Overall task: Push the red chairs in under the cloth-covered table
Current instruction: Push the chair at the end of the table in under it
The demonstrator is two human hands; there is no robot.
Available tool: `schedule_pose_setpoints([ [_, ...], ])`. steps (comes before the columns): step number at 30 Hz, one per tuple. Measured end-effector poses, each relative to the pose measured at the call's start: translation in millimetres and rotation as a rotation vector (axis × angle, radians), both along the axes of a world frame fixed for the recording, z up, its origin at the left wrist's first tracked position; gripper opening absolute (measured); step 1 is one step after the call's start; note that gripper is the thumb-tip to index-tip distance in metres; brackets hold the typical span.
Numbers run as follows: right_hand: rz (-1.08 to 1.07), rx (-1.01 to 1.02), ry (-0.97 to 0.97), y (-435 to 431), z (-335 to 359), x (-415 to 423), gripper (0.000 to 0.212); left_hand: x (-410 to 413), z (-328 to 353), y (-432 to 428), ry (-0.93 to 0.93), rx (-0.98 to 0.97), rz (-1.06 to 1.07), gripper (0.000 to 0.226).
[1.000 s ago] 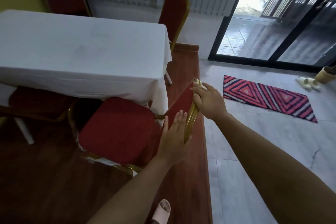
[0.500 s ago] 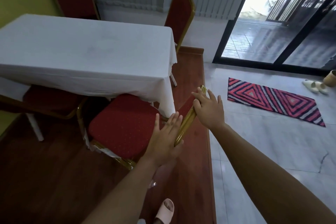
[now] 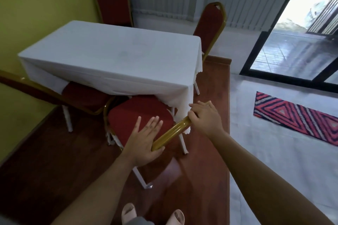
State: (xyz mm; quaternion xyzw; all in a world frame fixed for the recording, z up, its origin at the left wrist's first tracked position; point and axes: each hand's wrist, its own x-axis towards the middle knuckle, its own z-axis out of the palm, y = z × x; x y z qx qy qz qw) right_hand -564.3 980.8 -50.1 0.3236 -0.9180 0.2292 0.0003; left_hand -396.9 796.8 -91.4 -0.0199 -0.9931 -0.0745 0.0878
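A red chair (image 3: 135,113) with a gold frame stands at the near right corner of the white cloth-covered table (image 3: 113,56), its seat partly under the cloth. My right hand (image 3: 204,117) grips the far end of the gold top rail of its backrest. My left hand (image 3: 146,140) lies flat, fingers spread, against the backrest at the rail's near end. A second red chair (image 3: 82,95) sits tucked under the table's near left side. Two more red chairs stand upright, one behind the table (image 3: 113,3) and one at its far right corner (image 3: 210,23).
A yellow wall (image 3: 27,5) runs along the left. The wooden floor (image 3: 54,160) ends at a raised edge on the right, beside grey tile with a striped red rug (image 3: 296,117). A sliding glass door (image 3: 285,51) is at the far right. My sandalled feet (image 3: 151,213) are at the bottom.
The chair has slid further in under the table, its seat now partly beneath the cloth. Both hands have moved forward with the backrest, and my view has risen above it.
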Motion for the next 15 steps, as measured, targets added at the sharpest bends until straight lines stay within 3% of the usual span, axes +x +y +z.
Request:
schedule_pose_setpoints([
  [7,0.002,-0.043,0.111,-12,-9,34,0.045,16,1,-32,-0.05,-0.071,-0.02,0.081],
  [15,0.079,-0.163,0.191,-39,-29,78,0.031,52,5,-106,-0.184,-0.244,0.124,0.096],
])
